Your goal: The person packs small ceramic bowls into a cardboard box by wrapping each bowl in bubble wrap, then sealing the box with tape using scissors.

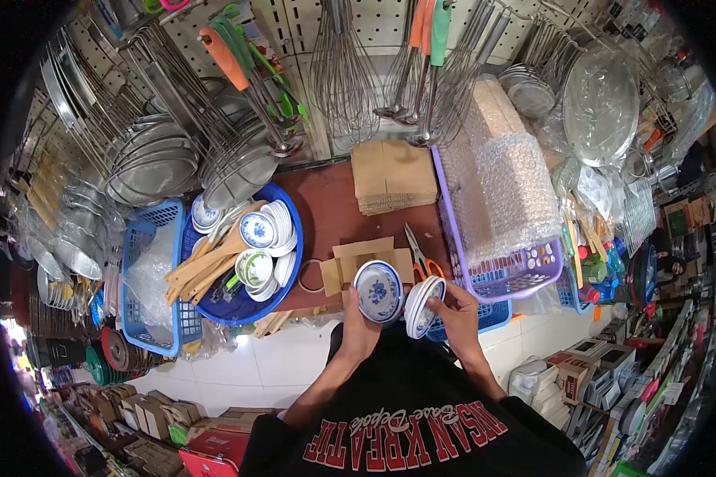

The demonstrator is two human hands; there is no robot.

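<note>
My left hand (360, 332) grips a small white bowl (379, 292) with a blue floral pattern and a blue rim, its inside facing up toward me. Close beside it, my right hand (457, 312) holds a short stack of small white bowls (420, 308) tilted on edge, fingers around the right side. Just beyond the bowls lies a small open cardboard box (344, 270) with its flaps spread. Scissors (426, 265) with orange handles rest near the right hand, partly hidden by the bowls.
A blue basin (294, 230) at left holds bowls and wooden spatulas, beside a blue basket (139, 322). Folded cardboard (394, 175) is stacked on the red-brown table (322, 207). A tape roll (311, 275) lies near the edge. At right, a purple basket (501, 286) holds bubble wrap (513, 191).
</note>
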